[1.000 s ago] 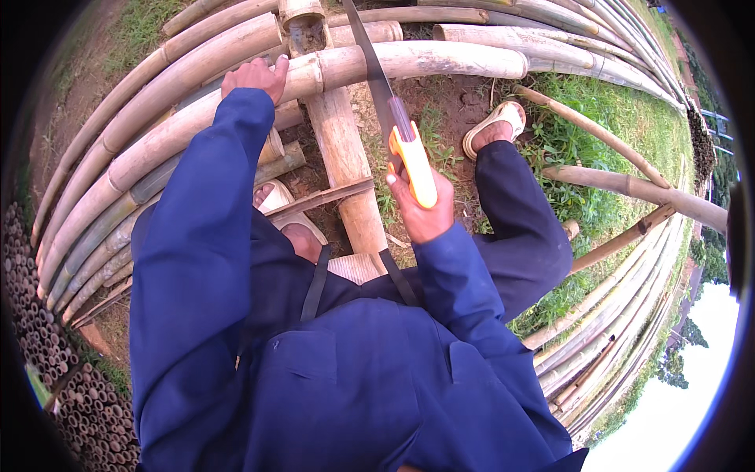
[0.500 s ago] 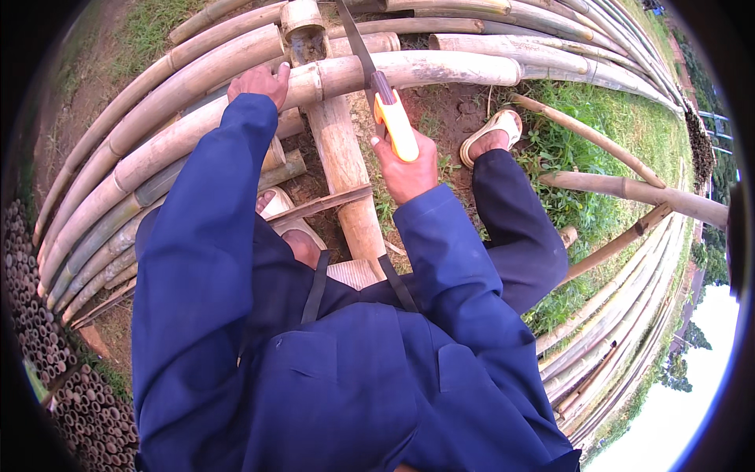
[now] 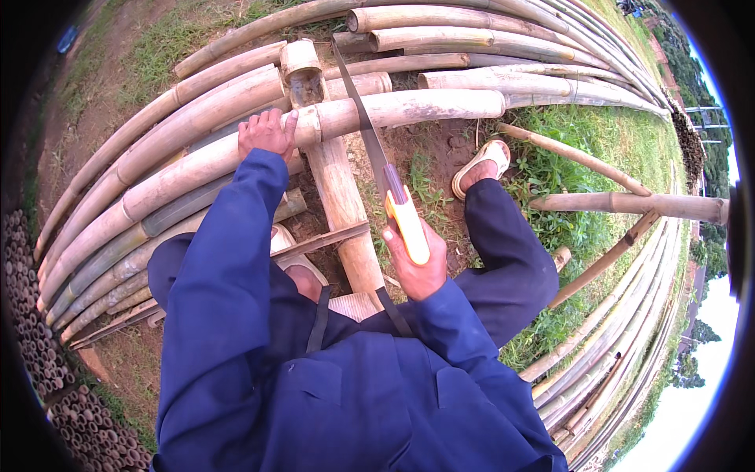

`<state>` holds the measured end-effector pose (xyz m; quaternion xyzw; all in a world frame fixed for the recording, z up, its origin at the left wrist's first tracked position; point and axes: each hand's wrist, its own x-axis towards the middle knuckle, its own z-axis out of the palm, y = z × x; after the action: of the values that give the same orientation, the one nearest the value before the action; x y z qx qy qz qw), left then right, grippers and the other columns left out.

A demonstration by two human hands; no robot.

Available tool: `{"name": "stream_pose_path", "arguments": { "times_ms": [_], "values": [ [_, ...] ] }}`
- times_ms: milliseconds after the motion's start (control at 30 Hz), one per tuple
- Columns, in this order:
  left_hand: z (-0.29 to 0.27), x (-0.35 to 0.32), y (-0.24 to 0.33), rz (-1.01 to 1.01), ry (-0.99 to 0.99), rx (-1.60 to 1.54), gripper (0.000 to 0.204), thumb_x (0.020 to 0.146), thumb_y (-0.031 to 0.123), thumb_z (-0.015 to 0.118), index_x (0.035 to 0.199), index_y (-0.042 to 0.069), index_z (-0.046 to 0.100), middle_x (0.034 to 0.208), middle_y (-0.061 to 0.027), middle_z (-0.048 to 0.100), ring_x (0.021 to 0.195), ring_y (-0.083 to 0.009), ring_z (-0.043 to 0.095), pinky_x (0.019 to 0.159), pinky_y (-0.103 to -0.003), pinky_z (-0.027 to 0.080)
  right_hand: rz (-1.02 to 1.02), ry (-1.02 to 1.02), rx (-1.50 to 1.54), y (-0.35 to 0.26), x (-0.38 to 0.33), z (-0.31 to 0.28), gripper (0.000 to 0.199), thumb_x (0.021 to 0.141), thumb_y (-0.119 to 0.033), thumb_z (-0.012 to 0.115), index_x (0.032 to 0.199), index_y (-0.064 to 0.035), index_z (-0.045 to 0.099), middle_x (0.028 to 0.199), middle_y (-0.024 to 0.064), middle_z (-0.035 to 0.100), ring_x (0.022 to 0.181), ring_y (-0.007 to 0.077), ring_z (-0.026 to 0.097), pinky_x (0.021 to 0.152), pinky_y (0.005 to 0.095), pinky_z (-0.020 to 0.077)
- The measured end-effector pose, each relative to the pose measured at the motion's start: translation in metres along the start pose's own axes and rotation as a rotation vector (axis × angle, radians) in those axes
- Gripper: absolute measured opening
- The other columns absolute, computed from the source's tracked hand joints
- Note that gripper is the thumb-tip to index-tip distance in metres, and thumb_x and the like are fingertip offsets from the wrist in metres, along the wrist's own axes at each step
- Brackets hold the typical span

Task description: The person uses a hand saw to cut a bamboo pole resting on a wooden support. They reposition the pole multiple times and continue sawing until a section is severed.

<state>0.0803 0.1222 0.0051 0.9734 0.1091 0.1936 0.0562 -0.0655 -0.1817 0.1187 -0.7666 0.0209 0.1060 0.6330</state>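
Outdoor site, bare earth and grass, view from above the worker's head.

Right hand (image 3: 418,271): grip closed tight around the yellow handle (image 3: 409,226) of a hand saw (image 3: 370,134). The handle runs up and away from the palm; the dark blade continues from it, narrow and straight, toward the top of the frame. The blade crosses the long bamboo pole (image 3: 409,110) that lies horizontally in front of the person, meeting it just right of a node ring. Whether the teeth are in a cut or only resting on the surface cannot be told from here.

Left hand (image 3: 267,132): fingers spread, palm down, pressed on the same bamboo pole, to the left of the blade and well apart from the right hand. Grip wide, flat on the pole rather than wrapped round it.

The pole rests across a thicker upright-running bamboo support (image 3: 342,204) that passes beneath it and comes back toward the person's knees. A short hollow stub (image 3: 303,71) of bamboo stands just beyond the pole, near the left hand's fingertips.

Person wears blue overalls (image 3: 330,393); sleeves cover both forearms. Right foot in a pale sandal (image 3: 480,167) planted on the soil to the right of the saw.

Surroundings: more bamboo poles stacked (image 3: 141,197) to the left and behind, a bundle of thin cut bamboo ends (image 3: 47,370) at the lower left, further poles (image 3: 629,204) lying across grass at right.
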Motion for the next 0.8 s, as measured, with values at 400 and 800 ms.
{"name": "stream_pose_path", "arguments": {
  "times_ms": [400, 800],
  "values": [
    [0.003, 0.004, 0.010, -0.016, -0.035, 0.000, 0.046, 0.104, 0.051, 0.047, 0.104, 0.013, 0.072, 0.100, -0.0082, 0.075, 0.096, -0.0288, 0.068, 0.092, -0.044, 0.046, -0.183, -0.007, -0.103, 0.002, 0.080, 0.020, 0.016, 0.092, -0.007, 0.074, 0.102, 0.0045, 0.066, 0.076, 0.0073, 0.063, 0.070, 0.0114, 0.056, 0.067, 0.0310, 0.0497],
    [0.004, -0.003, 0.004, -0.081, -0.073, 0.044, 0.049, 0.103, 0.055, 0.045, 0.109, 0.015, 0.073, 0.106, -0.0076, 0.075, 0.103, -0.0267, 0.068, 0.095, -0.042, 0.045, -0.049, 0.000, -0.178, 0.011, 0.008, -0.007, 0.010, 0.092, -0.002, 0.071, 0.100, 0.0048, 0.069, 0.077, 0.0095, 0.068, 0.067, 0.0117, 0.061, 0.062, 0.0318, 0.0501]
  ]
}}
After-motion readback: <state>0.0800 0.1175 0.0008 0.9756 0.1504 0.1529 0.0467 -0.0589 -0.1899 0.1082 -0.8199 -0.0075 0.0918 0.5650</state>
